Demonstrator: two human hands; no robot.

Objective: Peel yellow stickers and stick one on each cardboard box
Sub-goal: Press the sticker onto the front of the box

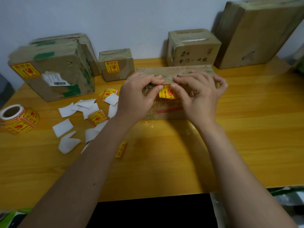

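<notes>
A flat taped cardboard box (166,112) lies in the middle of the wooden table. A yellow sticker (166,94) sits on its front face. My left hand (138,96) and my right hand (199,96) rest on the box, and both thumbs press the sticker's top corners. To the left stand a large box (65,79) and a small box (115,66), each with a yellow sticker on it. A sticker roll (18,119) lies at the far left.
White backing papers (65,111) and several loose yellow stickers (97,117) are scattered left of my left arm. Two unlabelled boxes, one medium (192,51) and one tall (256,33), stand against the back wall on the right. The table's front edge (148,197) is near me.
</notes>
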